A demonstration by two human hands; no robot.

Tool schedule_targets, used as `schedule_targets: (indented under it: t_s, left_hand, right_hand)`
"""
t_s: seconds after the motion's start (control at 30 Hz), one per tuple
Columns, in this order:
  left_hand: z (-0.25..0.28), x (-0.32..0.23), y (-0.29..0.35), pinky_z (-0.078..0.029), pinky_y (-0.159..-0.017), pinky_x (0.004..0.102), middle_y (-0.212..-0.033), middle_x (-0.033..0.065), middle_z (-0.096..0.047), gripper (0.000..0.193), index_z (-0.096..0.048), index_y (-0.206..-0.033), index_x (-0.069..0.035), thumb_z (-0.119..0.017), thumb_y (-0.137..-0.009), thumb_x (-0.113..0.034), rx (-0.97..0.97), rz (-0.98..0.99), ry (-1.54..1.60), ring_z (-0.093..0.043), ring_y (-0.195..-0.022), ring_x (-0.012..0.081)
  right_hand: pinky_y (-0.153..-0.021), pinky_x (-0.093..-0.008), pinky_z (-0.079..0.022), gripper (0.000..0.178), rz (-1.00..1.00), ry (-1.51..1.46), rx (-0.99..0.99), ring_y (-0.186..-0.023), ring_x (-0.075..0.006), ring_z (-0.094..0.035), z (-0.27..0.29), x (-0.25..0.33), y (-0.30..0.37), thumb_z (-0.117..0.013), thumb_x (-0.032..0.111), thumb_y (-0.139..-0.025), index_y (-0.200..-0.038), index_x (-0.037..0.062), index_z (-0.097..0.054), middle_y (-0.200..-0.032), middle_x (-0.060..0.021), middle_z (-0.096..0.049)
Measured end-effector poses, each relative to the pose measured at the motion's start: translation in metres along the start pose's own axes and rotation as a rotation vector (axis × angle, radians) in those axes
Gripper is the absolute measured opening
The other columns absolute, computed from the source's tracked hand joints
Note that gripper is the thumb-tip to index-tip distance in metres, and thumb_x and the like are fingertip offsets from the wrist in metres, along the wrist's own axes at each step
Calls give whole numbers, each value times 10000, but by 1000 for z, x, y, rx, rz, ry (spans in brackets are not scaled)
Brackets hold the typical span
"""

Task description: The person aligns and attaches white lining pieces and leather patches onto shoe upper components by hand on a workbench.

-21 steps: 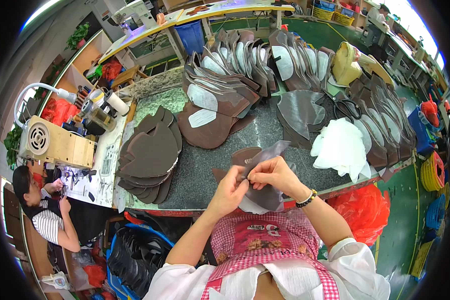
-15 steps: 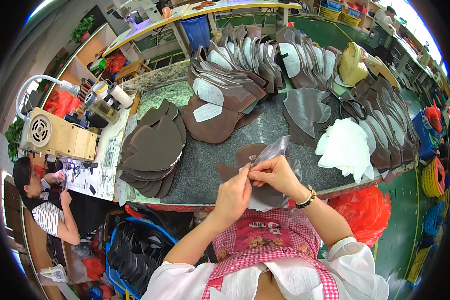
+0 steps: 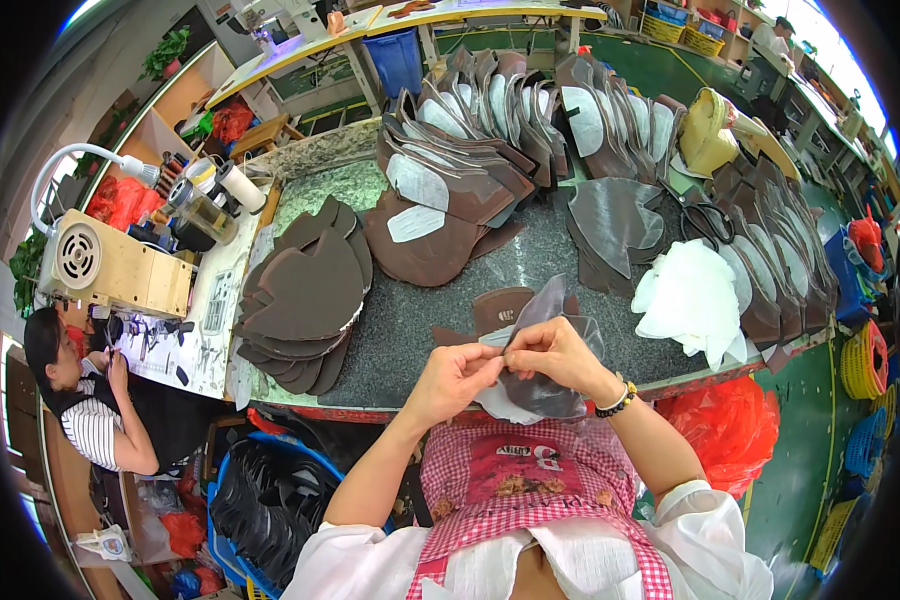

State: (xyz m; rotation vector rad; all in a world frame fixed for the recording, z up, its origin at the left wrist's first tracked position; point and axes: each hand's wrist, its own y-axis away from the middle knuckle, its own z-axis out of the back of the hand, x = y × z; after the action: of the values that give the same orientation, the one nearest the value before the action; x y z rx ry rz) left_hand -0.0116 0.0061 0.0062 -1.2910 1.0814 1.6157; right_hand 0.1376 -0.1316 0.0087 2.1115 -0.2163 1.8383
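Note:
At the table's near edge, both my hands work on a translucent grey plastic sheet (image 3: 552, 402). The thumb and fingers of my left hand (image 3: 457, 381) are pinched at its left edge, beside a white patch. My right hand (image 3: 558, 356) pinches the same sheet a little further right, and a pointed flap of it stands up above the fingers. Behind and under the sheet lies a brown shoe-upper piece (image 3: 500, 303) with a small pale mark. White lining material (image 3: 500, 404) shows below my fingers. The exact pinch points are partly hidden by the fingertips.
Brown cut pieces (image 3: 310, 280) are stacked at left; fanned pieces (image 3: 450, 170) fill the back. White patches (image 3: 690, 295) and scissors (image 3: 705, 218) lie right. A sewing machine (image 3: 120, 270) and a seated co-worker (image 3: 95, 400) are left, a blue bin (image 3: 228, 520) below.
My left hand has shifted slightly down and left, its fingers loosening into a wider pinch. The sheet's flap stands more upright. At left, the co-worker's hands have moved closer together.

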Motion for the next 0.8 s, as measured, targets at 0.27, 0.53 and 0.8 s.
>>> schedule_targets:
  t_s: [0.27,0.53,0.8]
  left_hand:
    - [-14,6,7,-552,-680,230,-842,30,-693,194,-687,-1033,45,-581,-952,-97,-84,33,127,-636,-720,68]
    - [-29,6,10,-477,-579,207,-721,2,-648,171,-674,-962,51,-591,-950,-98,-270,-73,-17,-581,-647,36]
    - [-4,17,1,-504,-610,218,-766,43,-678,204,-677,-1018,26,-561,-980,-137,-237,25,164,-621,-659,70]
  right_hand:
    - [-563,-202,-430,99,-28,-33,-42,-611,-54,-548,-4,-4,5,-659,89,-807,-765,2,-682,-703,-6,-639]
    - [-515,-227,-383,204,56,66,-119,-607,-37,-519,-11,-15,3,-657,134,-845,-708,-15,-626,-680,-16,-627]
    - [-544,-238,-460,225,47,197,-274,-603,-45,-564,0,-6,19,-645,103,-856,-691,-49,-615,-634,-26,-644]
